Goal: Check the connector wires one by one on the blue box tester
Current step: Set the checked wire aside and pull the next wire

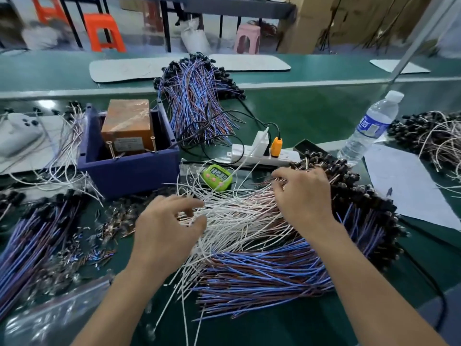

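Here, in the head view, the left hand (167, 228) lies half open over the bare ends of the white connector wires (237, 211). Its thumb and forefinger are parted and its fingers loosely bent, touching the strands without closing on any. The right hand (304, 193) rests palm down on the same heap, nearer the black connector ends. Its fingers (277, 181) are bent and their tips are sunk among the wires; whether one wire is pinched cannot be told.

The blue box tester (129, 168) stands on the green table (311, 113), beyond the left hand and apart from both hands. An orange-brown block (127, 123) sits inside it.

A layer of blue and brown wires (262, 270) lies under and nearer than the white heap. A green timer (217, 177) lies between the box and the right hand, just in front of a white power strip (262, 156). A water bottle (369, 128) stands at right, beside a paper sheet (404, 186).
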`<state>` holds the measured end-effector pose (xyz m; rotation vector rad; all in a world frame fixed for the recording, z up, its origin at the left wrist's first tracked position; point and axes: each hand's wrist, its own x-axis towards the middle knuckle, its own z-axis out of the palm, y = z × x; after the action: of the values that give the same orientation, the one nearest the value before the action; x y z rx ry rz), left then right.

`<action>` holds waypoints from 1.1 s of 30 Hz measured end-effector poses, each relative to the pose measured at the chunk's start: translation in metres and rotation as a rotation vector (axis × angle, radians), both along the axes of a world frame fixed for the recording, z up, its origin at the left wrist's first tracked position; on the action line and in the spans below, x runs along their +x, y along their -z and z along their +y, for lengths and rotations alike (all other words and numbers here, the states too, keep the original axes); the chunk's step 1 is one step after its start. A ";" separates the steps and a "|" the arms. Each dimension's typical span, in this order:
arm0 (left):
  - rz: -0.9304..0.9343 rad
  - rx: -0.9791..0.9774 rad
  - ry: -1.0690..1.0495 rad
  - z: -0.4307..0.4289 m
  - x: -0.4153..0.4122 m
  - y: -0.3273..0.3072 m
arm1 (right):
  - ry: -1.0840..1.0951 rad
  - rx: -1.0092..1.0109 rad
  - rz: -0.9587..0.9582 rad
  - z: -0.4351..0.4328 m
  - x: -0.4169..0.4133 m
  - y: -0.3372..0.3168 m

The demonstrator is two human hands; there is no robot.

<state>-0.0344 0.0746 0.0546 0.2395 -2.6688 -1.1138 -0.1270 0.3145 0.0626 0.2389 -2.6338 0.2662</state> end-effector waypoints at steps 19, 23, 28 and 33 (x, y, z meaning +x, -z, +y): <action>0.043 0.660 -0.296 -0.105 0.043 0.010 | -0.719 -0.178 -0.567 -0.212 0.104 0.005; 0.079 0.550 -0.366 -0.135 0.060 0.014 | -0.694 -0.024 -0.500 -0.260 0.112 0.008; 0.065 0.254 -0.631 -0.182 0.087 0.021 | -0.695 0.025 -0.463 -0.306 0.112 0.008; 0.083 0.014 -0.781 -0.227 0.112 0.028 | -0.759 -0.002 -0.620 -0.347 0.101 0.011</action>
<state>0.0774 -0.1528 0.0268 1.0884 -2.1454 -0.8427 -0.0265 -0.0323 0.0517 1.3487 -3.0058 0.6774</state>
